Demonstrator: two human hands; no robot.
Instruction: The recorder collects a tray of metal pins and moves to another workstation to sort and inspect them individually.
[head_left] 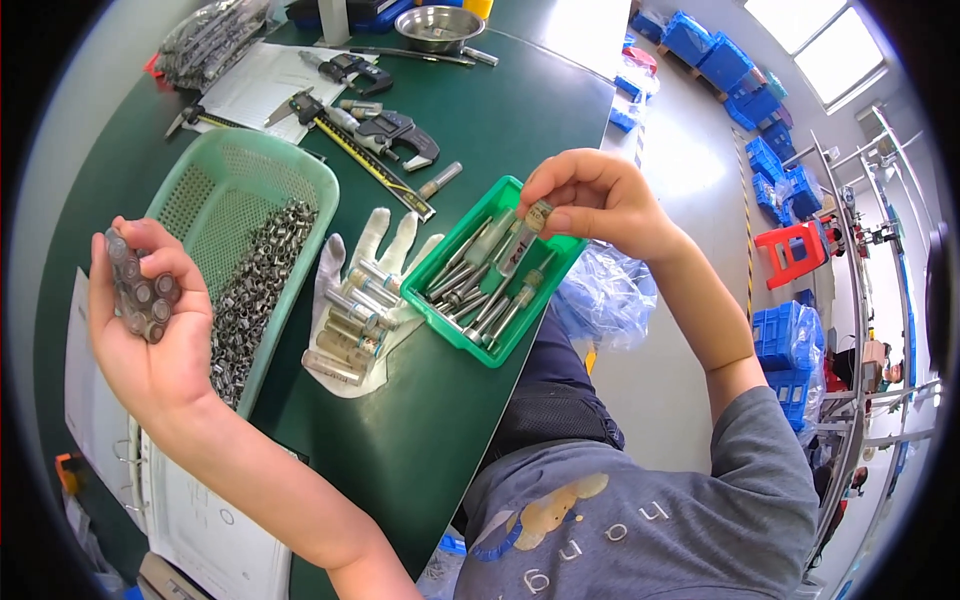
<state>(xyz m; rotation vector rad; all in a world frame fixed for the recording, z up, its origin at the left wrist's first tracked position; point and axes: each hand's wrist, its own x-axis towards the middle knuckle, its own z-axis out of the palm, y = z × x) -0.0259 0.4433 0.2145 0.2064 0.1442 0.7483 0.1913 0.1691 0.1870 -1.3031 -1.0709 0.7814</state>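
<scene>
The left hand (150, 320) is cupping a heap of small metal sleeves (140, 290) at 9 o'clock; tilting may be spilling them. The right hand's (590, 200) fingertips are pinching a pin gauge (537, 215) over the green tray (455, 335); it may slip.

Free room, as I read it: bare green desk (520, 120) beyond the small green tray (497, 268), up to the steel bowl (438, 25). Obstacles: white glove (360, 300) stacked with metal tubes between tray and mesh basket (240, 220); calipers and micrometers (370, 130) crowd the far left. Near strip by the papers (200, 520) is open.
</scene>
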